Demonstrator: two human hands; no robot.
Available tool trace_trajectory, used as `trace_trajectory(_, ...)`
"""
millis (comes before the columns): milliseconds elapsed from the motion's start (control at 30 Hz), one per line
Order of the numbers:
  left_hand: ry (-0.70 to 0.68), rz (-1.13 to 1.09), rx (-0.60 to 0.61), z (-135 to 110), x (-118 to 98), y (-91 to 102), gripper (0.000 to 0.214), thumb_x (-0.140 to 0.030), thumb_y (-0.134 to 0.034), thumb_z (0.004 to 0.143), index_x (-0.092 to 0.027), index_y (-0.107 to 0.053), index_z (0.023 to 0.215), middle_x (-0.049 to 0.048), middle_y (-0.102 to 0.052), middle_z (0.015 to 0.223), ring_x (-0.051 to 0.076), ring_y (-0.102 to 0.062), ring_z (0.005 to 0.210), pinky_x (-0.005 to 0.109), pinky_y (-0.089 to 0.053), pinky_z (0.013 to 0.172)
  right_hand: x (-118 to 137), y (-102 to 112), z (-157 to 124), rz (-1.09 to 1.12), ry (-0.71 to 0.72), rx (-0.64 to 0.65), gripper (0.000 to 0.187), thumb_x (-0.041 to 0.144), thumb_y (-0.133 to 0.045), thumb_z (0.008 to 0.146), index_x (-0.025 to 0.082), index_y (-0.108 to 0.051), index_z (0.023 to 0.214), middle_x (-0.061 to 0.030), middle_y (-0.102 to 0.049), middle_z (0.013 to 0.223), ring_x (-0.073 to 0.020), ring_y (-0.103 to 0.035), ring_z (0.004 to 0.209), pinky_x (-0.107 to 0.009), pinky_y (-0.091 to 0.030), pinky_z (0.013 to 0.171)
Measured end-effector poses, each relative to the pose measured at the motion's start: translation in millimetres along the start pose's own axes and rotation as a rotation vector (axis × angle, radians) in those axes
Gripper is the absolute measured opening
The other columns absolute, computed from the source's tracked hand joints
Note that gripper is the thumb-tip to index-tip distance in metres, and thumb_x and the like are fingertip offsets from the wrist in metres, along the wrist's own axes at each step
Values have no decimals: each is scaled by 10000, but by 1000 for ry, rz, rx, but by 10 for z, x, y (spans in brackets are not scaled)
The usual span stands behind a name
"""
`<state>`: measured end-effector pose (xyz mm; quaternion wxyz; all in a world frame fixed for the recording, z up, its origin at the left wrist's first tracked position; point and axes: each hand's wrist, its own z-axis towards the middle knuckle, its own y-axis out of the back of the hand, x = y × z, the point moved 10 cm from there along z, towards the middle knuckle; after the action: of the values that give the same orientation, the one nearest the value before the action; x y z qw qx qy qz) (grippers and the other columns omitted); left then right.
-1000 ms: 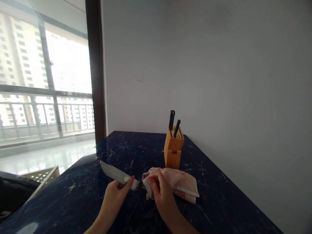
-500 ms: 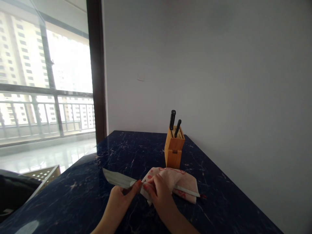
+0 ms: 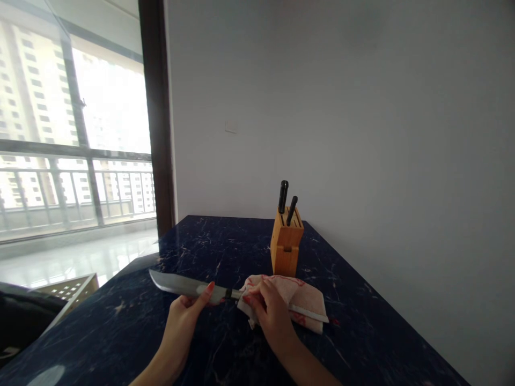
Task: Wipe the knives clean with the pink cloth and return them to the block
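Note:
A knife lies crosswise before me, its bright blade pointing left. My left hand pinches the blade from below, thumb on top, close to the dark collar. Pink-and-white patterned cloth covers the handle end. Through this cloth my right hand grips that end with its fingers closed; how much handle is inside the folds stays hidden. Just behind the cloth stands a wooden knife block holding two black-handled knives upright.
The dark blue marbled table meets a grey wall at the back and right. A pale perforated basket or chair edge with something black sits beyond its left side, near the large window.
My left hand has slid left along the knife, away from my right hand. The knife has shifted left, and its dark collar now shows between my hands.

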<state>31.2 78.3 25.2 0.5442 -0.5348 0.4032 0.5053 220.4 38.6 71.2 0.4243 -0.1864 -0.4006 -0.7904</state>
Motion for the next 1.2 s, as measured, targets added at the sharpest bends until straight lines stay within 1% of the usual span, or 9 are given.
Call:
trace_trajectory(267, 124, -177, -23, 93, 185, 46, 300, -365, -760, 585, -89, -689, 681, 51, -715, 610, 197, -657, 685, 246, -470, 718, -241, 47, 9, 150, -141, -48, 169, 353, -459, 858, 210, -545, 829, 12, -611, 752, -146, -575, 710, -260, -417, 692)
trace_trajectory(467, 119, -185, -59, 138, 206, 113, 273, -333, -775, 575, -95, -690, 679, 56, -724, 636, 178, -653, 660, 223, -476, 655, -337, 60, 7, 148, -182, -47, 207, 358, -431, 868, 202, -543, 791, 3, -618, 714, -151, -584, 675, -268, -431, 663)
trace_trajectory(533, 114, -205, -122, 187, 204, 226, 245, -303, -774, 583, -94, -688, 675, 49, -720, 625, 156, -642, 638, 196, -466, 610, -343, 89, 10, 94, -165, -57, 196, 337, -440, 865, 201, -554, 780, -8, -617, 726, -166, -585, 715, -296, -435, 709)
trace_trajectory(667, 160, -306, -179, 287, 273, 374, 162, -236, -730, 647, -89, -682, 696, 39, -713, 611, 84, -577, 525, 140, -407, 482, -197, 112, 22, -74, -14, -51, 130, 291, -508, 824, 210, -606, 797, -58, -603, 901, -229, -529, 947, -393, -381, 874)
trace_trajectory(733, 205, -317, -159, 294, 333, 348, 143, -216, -716, 662, -93, -680, 724, 40, -711, 608, 75, -558, 499, 135, -388, 452, -137, 132, 11, -100, 26, -71, 220, 273, -519, 814, 218, -572, 1020, -75, -576, 975, -233, -514, 957, -412, -389, 870)
trace_trajectory(833, 253, -294, -100, 233, 404, 211, 136, -202, -722, 658, -86, -675, 710, 47, -696, 563, 73, -545, 474, 130, -367, 425, -43, 124, -18, -38, 58, -53, 522, 249, -517, 815, 221, -326, 1300, -81, -551, 1018, -211, -529, 912, -397, -423, 840)
trace_trajectory(900, 293, -306, -61, 167, 459, 103, 110, -184, -716, 662, -89, -669, 691, 42, -687, 549, 65, -531, 450, 128, -364, 420, 96, 44, -47, 9, 131, 50, 519, 227, -515, 818, 250, -323, 1300, -71, -541, 1086, -208, -512, 988, -394, -393, 895)
trace_trajectory(1033, 380, -362, 7, 92, 577, -34, 70, -160, -699, 669, -110, -653, 654, 13, -660, 534, 61, -519, 431, 133, -355, 412, 294, -77, -124, 90, 187, 240, 308, 212, -515, 827, 284, -508, 1126, -15, -591, 1064, -174, -529, 997, -322, -406, 881)
trace_trajectory(1200, 291, -289, 108, 140, 473, -93, 186, -279, -745, 643, -125, -641, 642, -15, -625, 507, 73, -521, 468, 150, -361, 453, 382, -31, -128, 117, 160, 239, 255, 262, -581, 790, 272, -581, 1045, -8, -644, 982, -172, -579, 913, -302, -432, 834)
